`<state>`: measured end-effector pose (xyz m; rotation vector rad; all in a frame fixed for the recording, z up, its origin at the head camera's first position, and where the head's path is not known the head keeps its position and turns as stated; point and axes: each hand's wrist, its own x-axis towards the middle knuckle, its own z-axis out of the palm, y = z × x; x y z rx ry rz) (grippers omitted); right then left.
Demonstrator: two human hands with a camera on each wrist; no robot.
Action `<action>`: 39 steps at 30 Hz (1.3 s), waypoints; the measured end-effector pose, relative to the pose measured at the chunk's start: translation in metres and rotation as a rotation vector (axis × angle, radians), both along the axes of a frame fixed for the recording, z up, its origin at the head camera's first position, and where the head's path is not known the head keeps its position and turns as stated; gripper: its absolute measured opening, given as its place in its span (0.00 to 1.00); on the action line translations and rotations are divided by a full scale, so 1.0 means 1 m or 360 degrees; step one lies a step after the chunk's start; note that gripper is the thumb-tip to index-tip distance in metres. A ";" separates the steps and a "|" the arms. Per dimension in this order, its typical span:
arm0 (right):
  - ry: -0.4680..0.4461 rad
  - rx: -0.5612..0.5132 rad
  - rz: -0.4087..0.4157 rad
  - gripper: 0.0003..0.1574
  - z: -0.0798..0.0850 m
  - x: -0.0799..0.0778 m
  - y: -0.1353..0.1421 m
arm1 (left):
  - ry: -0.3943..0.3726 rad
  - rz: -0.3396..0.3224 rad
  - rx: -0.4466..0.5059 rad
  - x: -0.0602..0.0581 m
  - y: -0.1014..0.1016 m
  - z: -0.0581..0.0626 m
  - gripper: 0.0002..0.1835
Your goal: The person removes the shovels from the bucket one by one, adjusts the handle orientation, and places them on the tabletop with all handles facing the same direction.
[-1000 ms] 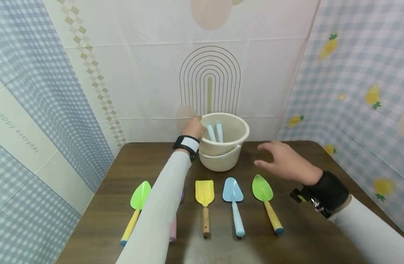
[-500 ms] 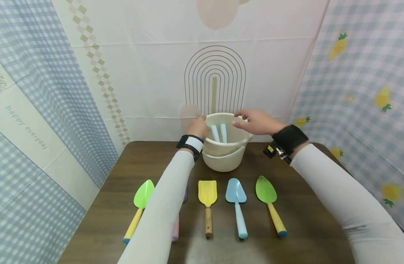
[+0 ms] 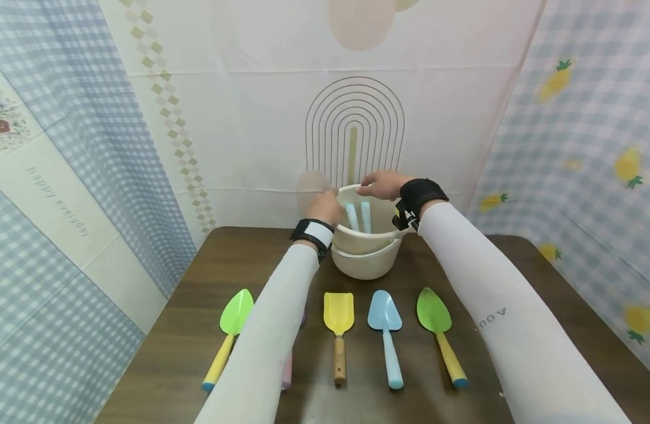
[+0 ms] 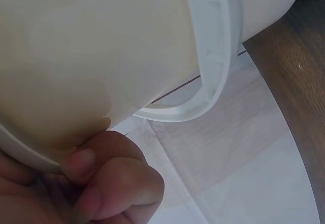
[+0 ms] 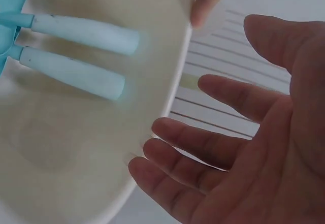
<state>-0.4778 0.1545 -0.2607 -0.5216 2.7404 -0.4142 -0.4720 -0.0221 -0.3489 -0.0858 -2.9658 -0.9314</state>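
A cream plastic bucket (image 3: 364, 268) stands at the back of the table, its handle (image 4: 218, 26) lowered around the outside. My left hand (image 3: 325, 207) grips the bucket's left rim between thumb and curled fingers, as the left wrist view shows close up. Inside, two light-blue trowels lean with their pale handles (image 5: 84, 33) pointing up. My right hand (image 3: 386, 184) is over the far side of the rim. In the right wrist view its fingers (image 5: 203, 142) are spread and fairly straight, fingertips right at the rim, holding nothing. A left fingertip (image 5: 208, 3) shows beyond the rim there.
In front of the bucket lie a bright-green trowel (image 3: 237, 312), a yellow shovel (image 3: 339, 312), a light-blue trowel (image 3: 385, 311) and a green trowel (image 3: 434, 312). A pink-handled tool (image 3: 287, 374) is mostly hidden under the left sleeve. Curtains (image 3: 240, 129) hang behind the wooden table (image 3: 240, 253).
My right hand has moved left from above the table's right side to the bucket's far rim. The left hand keeps its grip, and the head view has shifted slightly left.
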 end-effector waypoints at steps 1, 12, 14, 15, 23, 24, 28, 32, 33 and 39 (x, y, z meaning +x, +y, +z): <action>-0.0034 -0.0004 -0.0022 0.38 -0.004 -0.006 0.000 | -0.0006 -0.0007 0.0001 0.001 0.001 0.000 0.34; -0.0108 0.0060 -0.0120 0.42 -0.029 -0.027 0.008 | 0.0035 -0.0022 -0.0083 0.015 0.013 0.000 0.33; -0.0100 0.0069 -0.0119 0.41 -0.033 -0.028 0.009 | 0.0034 -0.0022 -0.0103 0.015 0.014 0.000 0.32; -0.0107 0.0068 -0.0129 0.41 -0.035 -0.029 0.010 | 0.0034 -0.0021 -0.0117 0.015 0.015 -0.001 0.32; -0.0097 0.0204 -0.0053 0.41 -0.048 -0.035 0.015 | 0.0062 -0.0045 -0.0162 0.010 0.024 -0.005 0.32; -0.0106 0.0210 -0.0055 0.41 -0.052 -0.038 0.016 | 0.0061 -0.0050 -0.0153 0.010 0.024 -0.006 0.32; -0.0143 0.0190 -0.0115 0.41 -0.068 -0.056 0.020 | 0.0035 -0.0068 -0.0116 0.010 0.024 -0.006 0.32; -0.0123 0.0138 -0.0185 0.41 -0.070 -0.057 0.021 | 0.0029 -0.0067 -0.0088 0.010 0.024 -0.005 0.33; -0.0105 0.0138 -0.0196 0.40 -0.069 -0.055 0.021 | 0.0032 -0.0065 -0.0088 0.010 0.024 -0.005 0.33; 0.0042 0.0107 -0.0203 0.26 -0.056 -0.038 0.017 | 0.0047 -0.0061 -0.0106 0.013 0.024 -0.002 0.32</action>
